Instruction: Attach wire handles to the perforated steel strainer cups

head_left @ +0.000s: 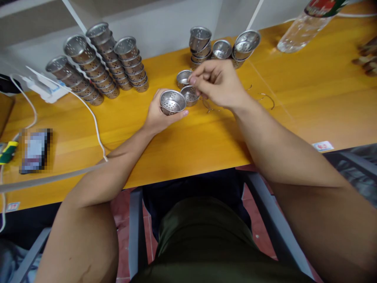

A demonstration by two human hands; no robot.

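Observation:
My left hand [155,114] is wrapped round a small perforated metal cup [172,104], whose open mouth tilts up toward me. To its right, my right hand [222,84] hovers with thumb and fingertips pinched together; whatever is between them is too small or hidden to name. Two more perforated cups, a nearer one [191,96] and a farther one [183,78], stand just beyond the held cup, beside my right fingertips. Thin bent pieces of wire [269,99] lie on the table around my right wrist.
Several tall stacks of perforated cups [129,59] line the back left of the wooden table [182,145]. Shorter stacks [200,43] stand behind my right hand. A plastic bottle [303,31] is at back right. At left are a white cable [94,122] and a phone [35,151].

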